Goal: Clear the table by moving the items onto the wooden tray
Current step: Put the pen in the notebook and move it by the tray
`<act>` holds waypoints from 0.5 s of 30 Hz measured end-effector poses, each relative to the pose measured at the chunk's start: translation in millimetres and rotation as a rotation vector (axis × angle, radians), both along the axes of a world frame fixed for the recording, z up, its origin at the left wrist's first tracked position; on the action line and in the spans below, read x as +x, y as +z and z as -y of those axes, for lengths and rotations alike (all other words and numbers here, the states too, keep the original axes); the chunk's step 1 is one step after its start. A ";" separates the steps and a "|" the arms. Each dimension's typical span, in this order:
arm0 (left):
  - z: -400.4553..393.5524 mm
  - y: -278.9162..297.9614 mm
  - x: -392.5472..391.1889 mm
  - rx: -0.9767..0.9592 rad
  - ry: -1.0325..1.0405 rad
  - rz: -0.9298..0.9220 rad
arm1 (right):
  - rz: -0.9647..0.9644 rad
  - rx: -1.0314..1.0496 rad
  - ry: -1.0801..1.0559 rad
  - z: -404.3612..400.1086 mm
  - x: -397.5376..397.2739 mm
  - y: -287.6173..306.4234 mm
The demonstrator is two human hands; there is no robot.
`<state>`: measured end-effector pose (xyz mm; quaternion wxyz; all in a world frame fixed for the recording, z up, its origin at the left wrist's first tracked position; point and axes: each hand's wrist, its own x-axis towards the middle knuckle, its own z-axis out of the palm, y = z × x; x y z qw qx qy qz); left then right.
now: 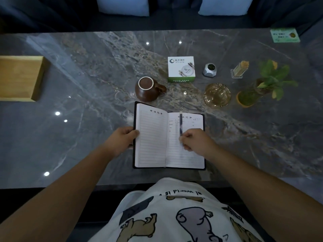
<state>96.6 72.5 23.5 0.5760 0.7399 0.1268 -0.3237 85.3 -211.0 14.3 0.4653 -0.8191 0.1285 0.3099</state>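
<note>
grey marble with pale veins makes up the worktop (pixel 87 119), glossy enough to carry small bright reflections of ceiling lights. nearest the person, whose white shirt (pixel 174 215) printed with cartoon animals fills the bottom of the view, an open notebook (pixel 153 137) with a dark cover and ruled pages lies flat close to the near edge. the left hand (pixel 122 138) grips the notebook's left edge, thumb on the page and fingers curled under the cover. the right hand (pixel 195 142) rests on the right page with its fingers closed narrowly around the lower end of a pen (pixel 180 123), which lies along that page pointing away from the person. just beyond the notebook a brown ceramic mug (pixel 148 89) lies tipped on its side with its handle to the right. to its right sits an amber glass ashtray (pixel 216 95), and beside that a small potted plant (pixel 258 86) in an orange pot leans over with green and yellow leaves. farther back stand a white and green box (pixel 181 69), a small silver faceted object (pixel 209 69) and a clear toothpick holder (pixel 239 69), in a row. a green card (pixel 284 34) lies at the far right corner. the wooden tray (pixel 17 77) sits at the far left edge, well apart from everything else. behind the worktop is a dark sofa with pale blue cushions (pixel 122 4).
</note>
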 end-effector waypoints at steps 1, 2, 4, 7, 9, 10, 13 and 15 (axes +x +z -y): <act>-1.2 -0.9 -0.3 0.005 0.007 0.002 | -0.010 -0.018 0.016 -8.3 0.5 -2.9; -2.1 -1.5 -0.7 0.010 0.013 0.005 | -0.020 -0.038 0.028 -15.5 0.8 -6.0; -4.0 -2.8 -1.8 0.017 0.015 0.015 | -0.044 -0.073 0.041 -26.5 1.2 -12.5; -8.5 -6.5 -2.6 0.045 0.015 0.025 | -0.065 -0.138 0.048 -36.1 -1.0 -19.7; -11.4 -10.1 -2.8 0.064 0.008 0.029 | -0.049 -0.201 0.080 -39.6 -3.4 -22.5; -12.5 -11.8 -2.9 0.073 0.003 0.030 | -0.041 -0.224 0.096 -40.8 -4.6 -23.1; -13.9 -14.8 -2.7 0.078 -0.005 0.024 | -0.008 -0.250 0.137 -43.7 -7.3 -23.6; -13.5 -15.2 -2.3 0.070 -0.005 0.023 | 0.015 -0.266 0.151 -44.7 -8.1 -23.5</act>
